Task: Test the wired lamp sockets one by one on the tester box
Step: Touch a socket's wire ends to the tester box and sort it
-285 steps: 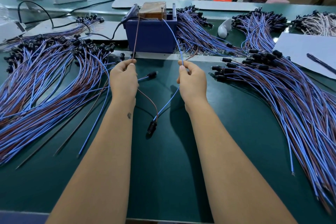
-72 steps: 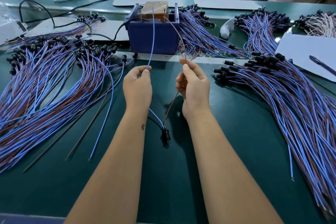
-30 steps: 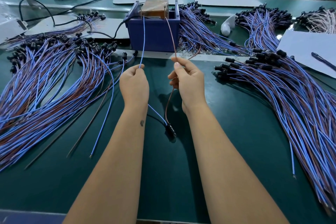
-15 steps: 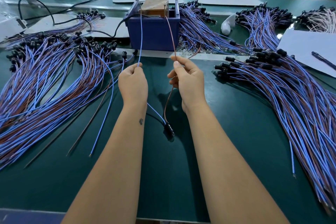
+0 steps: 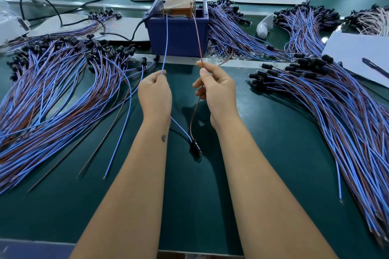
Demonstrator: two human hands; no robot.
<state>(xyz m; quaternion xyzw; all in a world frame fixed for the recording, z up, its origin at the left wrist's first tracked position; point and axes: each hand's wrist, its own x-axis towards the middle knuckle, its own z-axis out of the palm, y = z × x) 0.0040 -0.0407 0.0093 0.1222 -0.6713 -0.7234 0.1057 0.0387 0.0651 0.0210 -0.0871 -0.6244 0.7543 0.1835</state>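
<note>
The left hand [image 5: 155, 92] pinched the blue lead [image 5: 165, 44] and the right hand [image 5: 216, 90] pinched the brown lead [image 5: 196, 35], each wire running up and away from the fingers to the top of the tester box [image 5: 179, 35] just beyond them; holding the two leads apart looked meant to bring each bare end to its own contact without the ends touching each other, though whether they touched the contacts was too small to tell. The socket [image 5: 195, 147] under test lay on the bench [image 5: 189, 206] below and between the wrists, its wires slack enough to leave it resting there. Heaps of wired sockets fanned out on either side, one pile [image 5: 52, 94] outward of the left hand and another pile [image 5: 336, 101] outward of the right, probably tested and untested stock, though which was which could not be told. Between the forearms and toward the near edge the green surface was bare, so the hands had room to draw back; sideways the piles crowded in, and a loose blue wire [image 5: 117, 136] lay just outside the left forearm
</note>
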